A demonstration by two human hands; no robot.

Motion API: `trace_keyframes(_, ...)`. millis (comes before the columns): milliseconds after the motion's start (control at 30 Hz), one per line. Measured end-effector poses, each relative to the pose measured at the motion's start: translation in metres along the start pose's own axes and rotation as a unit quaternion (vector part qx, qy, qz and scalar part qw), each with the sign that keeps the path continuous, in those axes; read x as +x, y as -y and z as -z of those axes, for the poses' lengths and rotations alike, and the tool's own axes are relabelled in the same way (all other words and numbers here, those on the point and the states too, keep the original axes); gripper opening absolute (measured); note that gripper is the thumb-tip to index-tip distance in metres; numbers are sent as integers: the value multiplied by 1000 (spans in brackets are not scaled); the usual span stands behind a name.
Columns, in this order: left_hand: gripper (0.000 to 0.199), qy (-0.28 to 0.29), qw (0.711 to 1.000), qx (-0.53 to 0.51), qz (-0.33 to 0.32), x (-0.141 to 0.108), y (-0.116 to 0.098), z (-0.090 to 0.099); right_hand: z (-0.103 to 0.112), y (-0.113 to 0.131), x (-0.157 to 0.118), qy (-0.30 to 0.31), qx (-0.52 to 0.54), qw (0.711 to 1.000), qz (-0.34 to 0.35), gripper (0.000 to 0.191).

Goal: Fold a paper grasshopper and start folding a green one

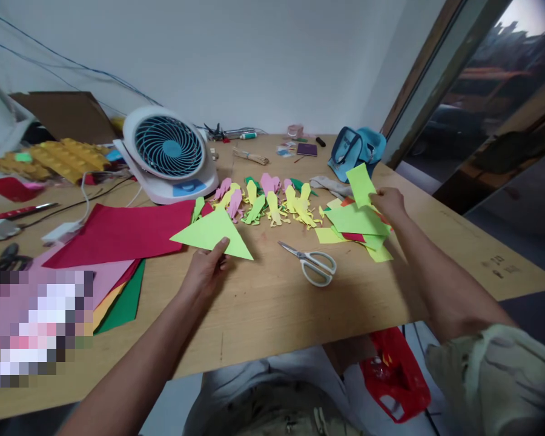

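A light green paper triangle [213, 231] is pinched by my left hand [209, 263], thumb on top, held just above the table. My right hand [388, 203] grips a yellow-green paper strip [361, 183] by its lower corner, above a pile of coloured paper scraps [358, 221]. White-handled scissors [318, 266] lie partly spread on the table between my hands, touched by neither. Behind them sits a row of pink, yellow and green paper cutouts [275, 206].
A white fan [168, 151] stands back left beside red paper sheets [118, 233]. Green and orange sheets [125, 303] lie at the left front. A blue bag [358, 151] stands at the back right, and a red bag [395, 375] is below the table's edge.
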State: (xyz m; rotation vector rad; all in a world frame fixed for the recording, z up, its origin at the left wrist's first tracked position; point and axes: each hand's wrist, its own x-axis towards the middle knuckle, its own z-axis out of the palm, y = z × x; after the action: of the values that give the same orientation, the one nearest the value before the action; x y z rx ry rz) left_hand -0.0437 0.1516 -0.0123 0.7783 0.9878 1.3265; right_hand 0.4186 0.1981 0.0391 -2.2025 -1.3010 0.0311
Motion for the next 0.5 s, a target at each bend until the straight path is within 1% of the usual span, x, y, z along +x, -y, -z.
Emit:
trace_keyframes(100, 45, 5, 1000, 1, 0, 1, 1, 1, -1, -10, 34, 18, -44, 999, -28, 17)
trace_keyframes(167, 43, 4, 1000, 3, 2, 2, 2, 2, -5, -14, 46, 40, -60, 997, -32, 18)
trace_keyframes(233, 42, 2, 1000, 5, 5, 2, 2, 3, -8, -20, 51, 58, -73, 995, -31, 20)
trace_keyframes(333, 38, 4, 1000, 6, 6, 3, 2, 3, -7, -31, 46, 72, -87, 993, -32, 25)
trace_keyframes(433, 34, 15, 1000, 11, 5, 2, 2, 3, -3, -44, 30, 90, -83, 992, -39, 36)
trace_keyframes(500, 33, 17, 1000, 14, 2, 1, 3, 2, 0, -51, 17, 106, -60, 992, -39, 40)
